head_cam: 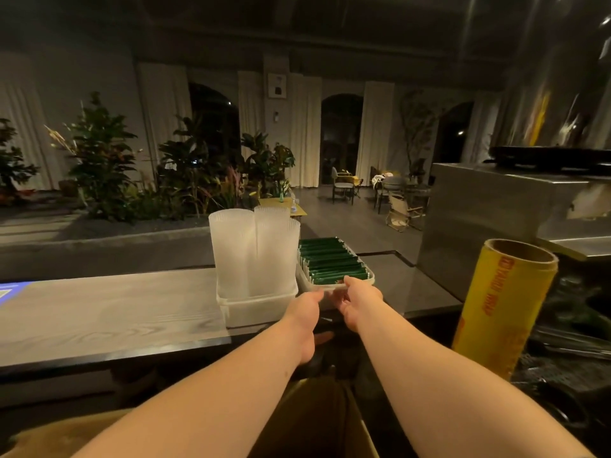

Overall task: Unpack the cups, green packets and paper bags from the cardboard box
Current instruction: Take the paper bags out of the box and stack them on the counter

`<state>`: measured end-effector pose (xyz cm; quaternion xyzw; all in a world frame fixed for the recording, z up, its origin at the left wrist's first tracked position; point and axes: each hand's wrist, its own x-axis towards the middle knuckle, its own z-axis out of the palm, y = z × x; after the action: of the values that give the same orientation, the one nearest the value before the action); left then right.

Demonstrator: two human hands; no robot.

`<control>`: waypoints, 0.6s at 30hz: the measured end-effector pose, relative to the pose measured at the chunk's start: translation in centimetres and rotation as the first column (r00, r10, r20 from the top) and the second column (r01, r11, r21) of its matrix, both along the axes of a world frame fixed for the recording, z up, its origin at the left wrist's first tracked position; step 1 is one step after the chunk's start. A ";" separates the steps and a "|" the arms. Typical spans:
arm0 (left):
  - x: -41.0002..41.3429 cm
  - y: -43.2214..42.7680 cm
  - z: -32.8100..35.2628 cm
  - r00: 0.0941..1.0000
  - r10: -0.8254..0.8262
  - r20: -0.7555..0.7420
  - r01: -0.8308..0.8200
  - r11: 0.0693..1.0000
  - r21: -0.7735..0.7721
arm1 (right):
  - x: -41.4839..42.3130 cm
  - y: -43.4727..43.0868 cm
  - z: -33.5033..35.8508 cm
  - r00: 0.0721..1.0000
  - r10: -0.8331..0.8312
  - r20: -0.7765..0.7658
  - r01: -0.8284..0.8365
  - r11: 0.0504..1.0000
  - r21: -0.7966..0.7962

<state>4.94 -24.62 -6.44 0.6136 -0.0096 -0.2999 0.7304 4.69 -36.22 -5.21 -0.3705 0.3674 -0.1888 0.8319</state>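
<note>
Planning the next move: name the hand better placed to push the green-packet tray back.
Likely right: the right hand holds the near rim of the tray; the left hand is at its corner, beside the cup tub.

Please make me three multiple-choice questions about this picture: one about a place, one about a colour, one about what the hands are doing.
1. Where does the tray of green packets stand?
A. right of the cup stacks
B. left of the cup stacks
C. on top of them

2. Which colour is the roll of wrap?
A. blue
B. yellow
C. red

3. Where are the hands?
A. lifting a cup stack
B. hanging idle
C. both at the tray's near rim

Answers:
1 A: the tray sits directly right of the cup stacks.
2 B: its film is yellow with red print.
3 C: the right hand grips the rim, and the left hand reaches it alongside.
</note>
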 end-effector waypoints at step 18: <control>-13.2 29.3 -6.0 0.870 -0.196 0.453 -0.166 0.748 0.642 | -16.4 23.3 -12.7 0.591 0.467 -0.658 -0.767 0.070 -0.638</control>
<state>-8.22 4.63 -12.41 0.8874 -0.0938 -0.1229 0.4344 -11.69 -12.92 -17.91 -0.8908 0.1223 0.0800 0.4302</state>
